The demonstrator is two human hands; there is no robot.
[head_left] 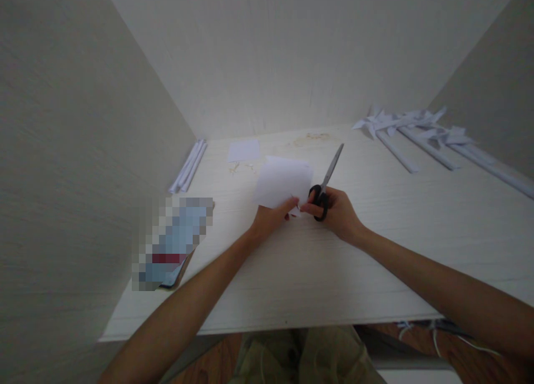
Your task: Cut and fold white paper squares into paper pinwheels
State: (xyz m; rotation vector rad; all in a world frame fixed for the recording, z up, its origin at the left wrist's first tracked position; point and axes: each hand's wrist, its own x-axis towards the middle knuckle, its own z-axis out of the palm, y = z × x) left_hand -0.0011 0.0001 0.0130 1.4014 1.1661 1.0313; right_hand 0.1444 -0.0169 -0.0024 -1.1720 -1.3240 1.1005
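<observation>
left hand (271,217) pinches white sheet (283,185); right hand (336,208) grips scissors (327,181) (blades shut) just beside; cutting step, next needs blades opened.

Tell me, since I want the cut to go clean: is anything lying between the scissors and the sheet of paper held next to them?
Nothing visible does. The left hand holds the white sheet up, and the scissors in the right hand sit right beside its edge. The paper scraps lie farther back on the table.
</observation>
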